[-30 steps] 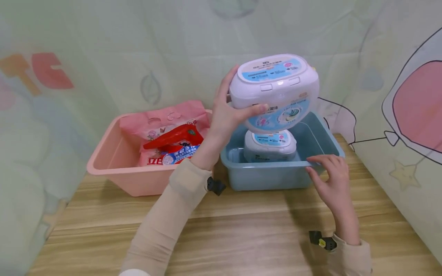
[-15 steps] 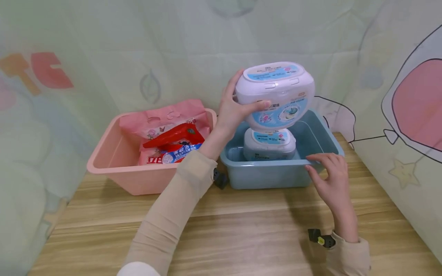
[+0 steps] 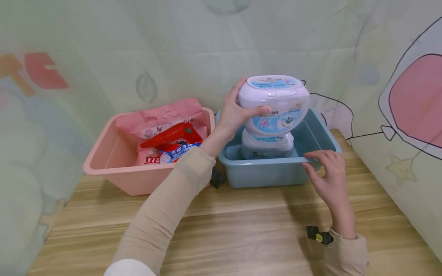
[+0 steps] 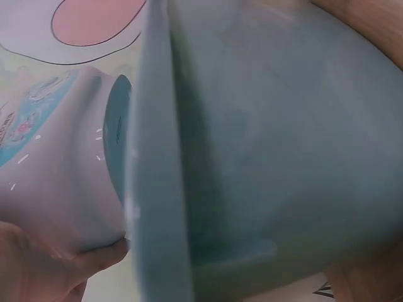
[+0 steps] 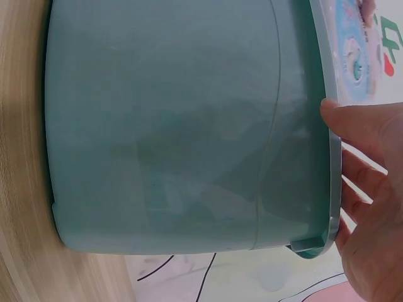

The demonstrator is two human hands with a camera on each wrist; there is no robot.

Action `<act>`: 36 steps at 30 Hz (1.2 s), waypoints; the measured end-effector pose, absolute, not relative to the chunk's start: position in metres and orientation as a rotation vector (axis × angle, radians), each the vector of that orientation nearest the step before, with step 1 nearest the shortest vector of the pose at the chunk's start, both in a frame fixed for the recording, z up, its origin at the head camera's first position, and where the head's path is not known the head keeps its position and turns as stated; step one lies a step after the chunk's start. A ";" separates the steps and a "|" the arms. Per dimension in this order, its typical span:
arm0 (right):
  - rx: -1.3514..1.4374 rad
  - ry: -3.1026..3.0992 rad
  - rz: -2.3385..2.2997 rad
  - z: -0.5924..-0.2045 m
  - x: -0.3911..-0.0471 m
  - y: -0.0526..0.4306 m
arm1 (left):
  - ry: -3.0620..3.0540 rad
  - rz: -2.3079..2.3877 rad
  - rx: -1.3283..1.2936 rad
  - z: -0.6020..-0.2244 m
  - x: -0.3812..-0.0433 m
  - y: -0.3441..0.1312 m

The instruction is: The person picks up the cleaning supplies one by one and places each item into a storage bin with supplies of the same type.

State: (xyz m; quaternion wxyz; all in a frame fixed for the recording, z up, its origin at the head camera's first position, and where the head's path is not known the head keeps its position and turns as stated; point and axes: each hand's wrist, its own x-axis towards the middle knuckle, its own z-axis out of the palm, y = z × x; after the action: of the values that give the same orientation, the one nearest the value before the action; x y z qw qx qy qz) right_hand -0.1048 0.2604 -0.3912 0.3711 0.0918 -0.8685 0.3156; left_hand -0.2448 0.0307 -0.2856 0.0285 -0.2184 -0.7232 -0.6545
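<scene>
My left hand (image 3: 236, 113) grips a white plastic tub of laundry pods (image 3: 274, 105) by its left side, the thumb lying across the front label. The tub is nearly upright above the blue plastic bin (image 3: 266, 176), its base overlapping a second, similar tub (image 3: 267, 147) inside that bin. In the left wrist view, the bin's wall (image 4: 283, 138) hides much of the scene, while the held tub (image 4: 69, 163) shows beyond its rim. My right hand (image 3: 328, 172) pinches the bin's front rim near the right corner. The right wrist view shows the thumb outside the rim and fingers (image 5: 359, 179) behind it.
A pink bin (image 3: 138, 180) stands left of the blue one, holding a pink bag (image 3: 162, 115), a red packet (image 3: 172, 136) and a blue-labelled packet (image 3: 179, 152). Both bins rest on a wood-grain table (image 3: 241, 230), with printed curtains (image 3: 172, 57) behind.
My left hand has lowered the held tub toward the second tub and levelled it from a tilt. My right hand stays on the bin's rim.
</scene>
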 end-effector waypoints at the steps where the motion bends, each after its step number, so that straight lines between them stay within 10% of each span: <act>1: 0.236 -2.229 0.811 -0.391 -0.105 0.260 | -2.254 -2.004 -0.661 -0.287 -0.246 0.031; 36: 0.249 -2.204 0.796 -0.395 -0.107 0.262 | -2.392 -1.943 -0.626 -0.314 -0.270 0.054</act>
State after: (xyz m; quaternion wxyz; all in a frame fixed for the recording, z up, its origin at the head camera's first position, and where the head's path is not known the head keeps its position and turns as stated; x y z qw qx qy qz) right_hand -0.1067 0.2621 -0.3948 0.3825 0.0977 -0.8641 0.3122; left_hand -0.2702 0.0540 -0.3144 -0.0015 -0.1992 -0.7606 -0.6179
